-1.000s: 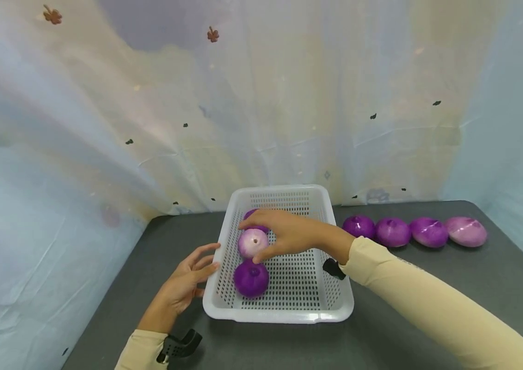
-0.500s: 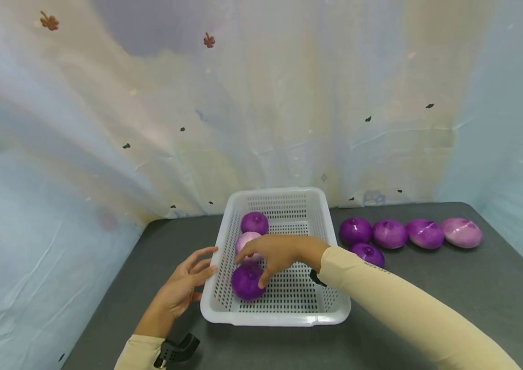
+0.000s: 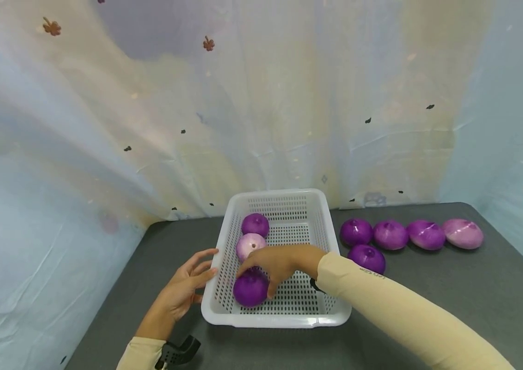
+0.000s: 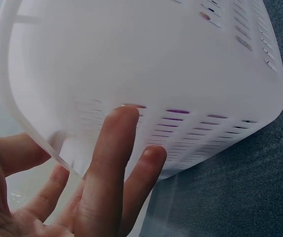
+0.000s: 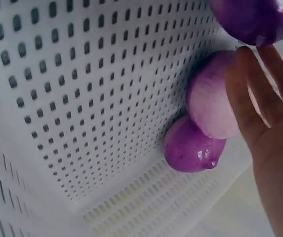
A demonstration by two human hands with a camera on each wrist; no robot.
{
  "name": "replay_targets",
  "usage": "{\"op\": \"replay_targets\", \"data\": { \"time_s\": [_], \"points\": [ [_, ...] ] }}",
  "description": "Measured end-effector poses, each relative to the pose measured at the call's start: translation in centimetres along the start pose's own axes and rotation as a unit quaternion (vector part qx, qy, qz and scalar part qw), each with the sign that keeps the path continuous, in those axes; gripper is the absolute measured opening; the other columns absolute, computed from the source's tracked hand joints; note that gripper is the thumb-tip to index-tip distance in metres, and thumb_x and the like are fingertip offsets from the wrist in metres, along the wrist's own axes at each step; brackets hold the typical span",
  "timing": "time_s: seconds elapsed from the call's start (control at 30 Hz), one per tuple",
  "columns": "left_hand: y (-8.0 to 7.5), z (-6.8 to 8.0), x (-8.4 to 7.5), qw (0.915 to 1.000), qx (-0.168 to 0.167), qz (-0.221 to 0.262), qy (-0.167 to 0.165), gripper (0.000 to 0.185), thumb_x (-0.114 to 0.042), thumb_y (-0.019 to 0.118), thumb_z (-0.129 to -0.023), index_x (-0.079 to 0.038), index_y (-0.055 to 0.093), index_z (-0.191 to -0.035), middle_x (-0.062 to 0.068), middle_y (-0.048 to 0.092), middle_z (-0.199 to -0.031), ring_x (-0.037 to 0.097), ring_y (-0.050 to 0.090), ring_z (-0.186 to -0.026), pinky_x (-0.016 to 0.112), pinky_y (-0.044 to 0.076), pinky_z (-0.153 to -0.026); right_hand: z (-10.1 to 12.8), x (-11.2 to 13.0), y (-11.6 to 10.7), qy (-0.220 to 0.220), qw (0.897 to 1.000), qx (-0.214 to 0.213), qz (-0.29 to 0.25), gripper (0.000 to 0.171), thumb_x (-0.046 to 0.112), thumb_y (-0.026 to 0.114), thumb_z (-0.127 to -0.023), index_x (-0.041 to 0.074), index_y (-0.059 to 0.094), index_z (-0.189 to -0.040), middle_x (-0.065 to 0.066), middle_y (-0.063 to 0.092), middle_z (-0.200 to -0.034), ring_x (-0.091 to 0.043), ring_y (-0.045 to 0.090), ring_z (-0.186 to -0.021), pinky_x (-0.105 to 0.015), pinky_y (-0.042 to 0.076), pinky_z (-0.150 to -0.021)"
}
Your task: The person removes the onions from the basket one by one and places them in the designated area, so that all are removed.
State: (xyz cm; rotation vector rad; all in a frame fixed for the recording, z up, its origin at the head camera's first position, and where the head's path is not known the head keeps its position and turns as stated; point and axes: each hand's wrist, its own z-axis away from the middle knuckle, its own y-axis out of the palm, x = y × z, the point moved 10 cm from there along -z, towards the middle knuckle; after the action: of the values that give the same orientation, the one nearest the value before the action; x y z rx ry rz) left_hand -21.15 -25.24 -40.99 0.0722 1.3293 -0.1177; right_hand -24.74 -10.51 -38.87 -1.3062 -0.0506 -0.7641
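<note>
White slotted basket [image 3: 289,308] sits on the dark grey desk [image 3: 428,288], near its back edge and left of centre; three onions lie in a line along the basket's left wall; deep purple front onion [image 3: 250,289] nearest the front-left corner, pale pink onion [image 3: 249,243] just behind it and touching, smaller purple onion [image 3: 255,224] toward the back-left corner; right hand [image 3: 280,263] reaches in over the basket's right wall, fingers curved down over the front onion, fingertips on its top and right side; whether it is truly gripped or only touched, cannot tell; in the right wrist view the fingers [image 5: 260,103] look fairly straight beside the pale pink onion [image 5: 211,101], with the smaller purple onion [image 5: 191,148] beyond it against the basket wall [image 5: 82,98] and the front onion [image 5: 257,19] at the top edge; left hand [image 3: 186,282] is outside the basket at its left wall, fingers extended and relaxed, holding nothing; left wrist view shows fingertips [image 4: 126,128] resting on the outer left wall [image 4: 181,64], near the rim; five more onions lie on the desk right of the basket; four in a row [image 3: 409,234] toward the back-right corner, one [image 3: 367,258] in front, close to the basket's right wall; draped pale cloth [image 3: 243,103] behind the desk; cream sleeves on both arms.
</note>
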Motion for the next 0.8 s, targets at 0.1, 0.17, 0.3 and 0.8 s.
{"op": "replay_targets", "data": {
  "time_s": [0.1,0.17,0.3,0.8],
  "points": [
    [-0.02,0.02,-0.01,1.0000,-0.004,0.002,0.000,0.064,-0.022,0.066,-0.097,-0.017,0.034,-0.152,0.015,0.049,-0.147,0.021,0.066,-0.112,0.050,0.060,-0.077,0.07,-0.02,-0.04,-0.005,1.000,-0.003,0.009,0.082,0.024,0.091,-0.071,0.039,0.051,-0.141,0.009,0.051,-0.145,-0.014,0.047,-0.136,-0.046,0.042,-0.112],
    [-0.06,-0.04,0.05,1.0000,-0.007,0.004,-0.002,0.064,-0.022,0.067,-0.097,-0.018,0.035,-0.152,0.013,0.050,-0.145,0.021,0.066,-0.112,0.050,0.060,-0.078,0.14,0.00,-0.11,-0.005,1.000,-0.006,0.006,0.082,0.026,0.091,-0.071,0.038,0.051,-0.141,0.009,0.051,-0.145,-0.015,0.046,-0.137,-0.046,0.041,-0.113],
    [-0.04,-0.08,0.10,0.9999,-0.009,0.003,-0.004,0.063,-0.023,0.067,-0.097,-0.018,0.035,-0.152,0.012,0.050,-0.146,0.021,0.066,-0.112,0.050,0.059,-0.078,0.22,-0.10,-0.04,0.001,1.000,-0.005,-0.004,0.083,0.027,0.092,-0.069,0.038,0.051,-0.140,0.011,0.051,-0.145,-0.015,0.046,-0.137,-0.046,0.041,-0.113],
    [-0.09,-0.25,0.14,0.9999,-0.009,0.006,-0.005,0.064,-0.021,0.066,-0.097,-0.017,0.035,-0.152,0.016,0.048,-0.147,0.023,0.066,-0.111,0.051,0.059,-0.077,0.21,-0.06,0.72,-0.011,1.000,0.016,-0.008,0.080,0.029,0.092,-0.069,0.035,0.051,-0.138,0.013,0.058,-0.135,-0.010,0.053,-0.129,-0.039,0.045,-0.109]
  ]
}}
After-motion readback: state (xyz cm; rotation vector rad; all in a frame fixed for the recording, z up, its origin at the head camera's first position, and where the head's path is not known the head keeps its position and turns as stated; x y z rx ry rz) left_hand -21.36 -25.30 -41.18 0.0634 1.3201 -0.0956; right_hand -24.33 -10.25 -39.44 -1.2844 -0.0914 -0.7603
